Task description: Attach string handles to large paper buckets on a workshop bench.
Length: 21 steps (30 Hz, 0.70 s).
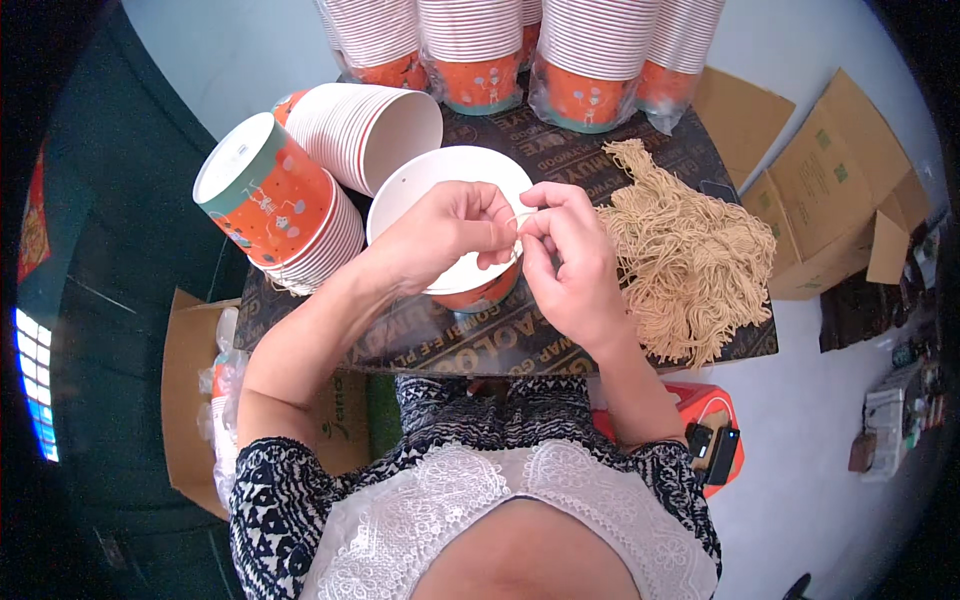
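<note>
A white paper bucket (460, 168) with an orange printed outside stands in front of me, its wide mouth facing up. Over its right rim my left hand (450, 235) and my right hand (572, 265) meet, fingertips pinched together. Between them is a thin pale cord (516, 219), with a small loop showing; the rest of it is hidden by the fingers. Whether the cord passes through the bucket's wall, I cannot tell. To the right of my right hand lies a loose heap of tan cords (690, 265).
Left of the bucket, one nested stack of buckets (330, 130) lies on its side; another stack (275, 195) stands upside down. Several plastic-wrapped stacks (595, 60) line the back of the dark table (400, 345). Cardboard boxes (830, 190) and a red stool (690, 400) are beyond its edges.
</note>
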Motion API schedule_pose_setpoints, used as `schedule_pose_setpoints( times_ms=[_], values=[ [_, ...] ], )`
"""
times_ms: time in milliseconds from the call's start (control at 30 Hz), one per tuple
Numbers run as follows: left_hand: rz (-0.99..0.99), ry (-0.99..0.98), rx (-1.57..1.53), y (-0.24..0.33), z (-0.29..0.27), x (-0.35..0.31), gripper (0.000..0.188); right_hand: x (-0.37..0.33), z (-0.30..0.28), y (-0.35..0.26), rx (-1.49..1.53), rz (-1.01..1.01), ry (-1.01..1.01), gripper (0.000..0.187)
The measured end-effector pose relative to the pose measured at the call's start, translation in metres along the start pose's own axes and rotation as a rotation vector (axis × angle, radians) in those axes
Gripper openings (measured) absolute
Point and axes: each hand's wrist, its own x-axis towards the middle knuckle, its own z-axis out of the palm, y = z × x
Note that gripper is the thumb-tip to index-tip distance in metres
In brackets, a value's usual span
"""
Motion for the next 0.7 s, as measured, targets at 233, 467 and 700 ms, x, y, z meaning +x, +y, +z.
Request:
schedule_pose_setpoints(
  times_ms=[233,467,700],
  values=[
    [-0.085,-0.008,-0.083,0.000,-0.003,0.001,0.007,-0.009,0.007,-0.004,-0.106,-0.192,0.061,0.014],
    [-0.091,0.003,0.096,0.008,0.000,-0.007,0.008,-0.004,-0.003,0.011,-0.078,-0.192,0.047,0.015],
    [0.161,0.060,0.368,-0.001,0.007,-0.016,0.011,-0.001,-0.002,0.009,-0.090,-0.183,-0.029,0.022]
  ],
)
